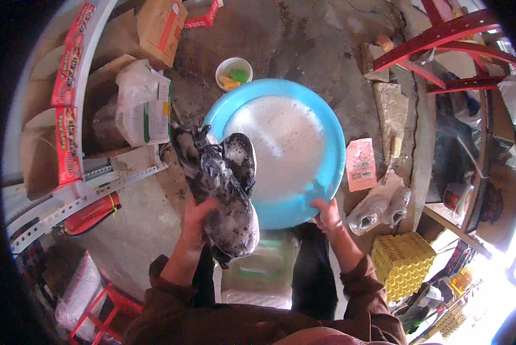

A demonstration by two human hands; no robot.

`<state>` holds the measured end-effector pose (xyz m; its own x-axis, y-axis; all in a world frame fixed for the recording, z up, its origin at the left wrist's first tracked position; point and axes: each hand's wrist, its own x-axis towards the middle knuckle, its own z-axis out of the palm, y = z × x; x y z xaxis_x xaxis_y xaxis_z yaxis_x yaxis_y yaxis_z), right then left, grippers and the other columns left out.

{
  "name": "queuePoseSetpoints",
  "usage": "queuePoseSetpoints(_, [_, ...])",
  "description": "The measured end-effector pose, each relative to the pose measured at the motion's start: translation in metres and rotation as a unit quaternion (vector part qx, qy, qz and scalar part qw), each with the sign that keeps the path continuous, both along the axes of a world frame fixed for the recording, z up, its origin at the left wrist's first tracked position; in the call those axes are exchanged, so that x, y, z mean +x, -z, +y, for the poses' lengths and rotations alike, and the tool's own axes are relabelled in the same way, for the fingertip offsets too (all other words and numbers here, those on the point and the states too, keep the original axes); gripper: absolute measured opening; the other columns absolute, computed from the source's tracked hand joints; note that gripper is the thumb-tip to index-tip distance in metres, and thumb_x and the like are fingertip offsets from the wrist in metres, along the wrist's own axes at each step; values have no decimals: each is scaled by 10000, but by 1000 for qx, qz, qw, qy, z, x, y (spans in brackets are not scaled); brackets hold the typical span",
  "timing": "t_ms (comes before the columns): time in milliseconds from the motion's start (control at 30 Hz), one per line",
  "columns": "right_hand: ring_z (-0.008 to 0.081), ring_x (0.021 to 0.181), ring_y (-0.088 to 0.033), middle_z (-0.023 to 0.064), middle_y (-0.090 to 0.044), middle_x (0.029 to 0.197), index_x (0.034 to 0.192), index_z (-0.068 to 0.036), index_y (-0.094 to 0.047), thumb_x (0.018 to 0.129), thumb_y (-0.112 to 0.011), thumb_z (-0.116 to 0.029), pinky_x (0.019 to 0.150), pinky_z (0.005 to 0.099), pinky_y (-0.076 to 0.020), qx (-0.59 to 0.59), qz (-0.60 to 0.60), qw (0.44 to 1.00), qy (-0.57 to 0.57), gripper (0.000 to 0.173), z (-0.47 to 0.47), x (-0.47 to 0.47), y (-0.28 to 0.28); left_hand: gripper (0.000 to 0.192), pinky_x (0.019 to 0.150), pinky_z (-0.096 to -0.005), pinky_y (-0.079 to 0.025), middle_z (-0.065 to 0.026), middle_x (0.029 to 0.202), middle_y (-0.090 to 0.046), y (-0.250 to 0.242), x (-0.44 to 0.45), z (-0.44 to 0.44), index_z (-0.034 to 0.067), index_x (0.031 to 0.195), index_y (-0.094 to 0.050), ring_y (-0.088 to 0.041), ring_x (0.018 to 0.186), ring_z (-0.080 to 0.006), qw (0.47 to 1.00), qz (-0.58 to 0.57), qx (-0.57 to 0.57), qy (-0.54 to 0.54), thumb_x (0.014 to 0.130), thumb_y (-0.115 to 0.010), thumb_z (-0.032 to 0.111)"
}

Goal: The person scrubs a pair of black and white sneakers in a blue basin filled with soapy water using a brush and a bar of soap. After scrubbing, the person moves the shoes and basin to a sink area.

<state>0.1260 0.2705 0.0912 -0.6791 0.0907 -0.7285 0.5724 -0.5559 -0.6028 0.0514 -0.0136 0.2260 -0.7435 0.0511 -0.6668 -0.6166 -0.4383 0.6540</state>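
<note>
My left hand (194,215) holds a pair of dark shoes (230,211) smeared with white suds, over the left side of a light blue plastic basin (336,146). One shoe lies partly across the other, toe toward me, and dark laces show near the top. White foam (279,151) covers the water in the basin. With thumb over the edge, my right hand (328,214) grips the basin's near right rim. The left fingers are partly hidden behind the shoes.
Beyond the basin stands a small white bucket (234,73) with yellow and green items inside. To the right lie a pink pouch (361,164) and pale shoes (370,211). Yellow egg trays (404,263) are stacked nearer me. A perforated metal shelf (124,183) bounds the left.
</note>
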Motion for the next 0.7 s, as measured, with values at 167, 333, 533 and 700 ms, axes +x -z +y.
queuePoseSetpoints(167, [239, 856, -577, 119, -572, 968, 1246, 21, -420, 684, -501, 31, 739, 323, -494, -59, -7, 995, 76, 567, -7, 28, -97, 417, 809, -304, -451, -64, 989, -598, -86, 6, 16, 6, 1125, -522, -579, 896, -187, 1000, 5, 4, 19, 722, -596, 81])
queuePoseSetpoints(333, [209, 872, -549, 107, -550, 994, 1215, 15, -458, 701, -506, 2, 707, 310, -463, -21, -21, 999, 30, 516, -4, 57, -182, 418, 832, -314, -449, -79, 1013, -600, -203, -5, 19, 5, 1141, -512, -582, 924, -201, 998, -33, 25, 43, 744, -597, 106])
queuePoseSetpoints(533, [276, 734, -599, 120, -612, 766, 878, -8, -622, 685, -550, -70, 642, 366, -483, 107, 65, 992, 13, 216, 27, 77, -277, 374, 854, -334, -453, -101, 1037, -607, -359, -36, 40, -19, 1123, -524, -594, 923, -219, 993, -34, 94, 62, 804, -549, 177])
queuePoseSetpoints(700, [284, 723, -584, 120, -592, 768, 881, -47, -606, 661, -570, -55, 617, 349, -470, 197, 65, 974, -92, 222, 87, 37, -375, 385, 745, -332, -497, -103, 940, -637, -478, -58, 93, -1, 1087, -557, -621, 804, -213, 980, 3, 184, 81, 859, -428, 281])
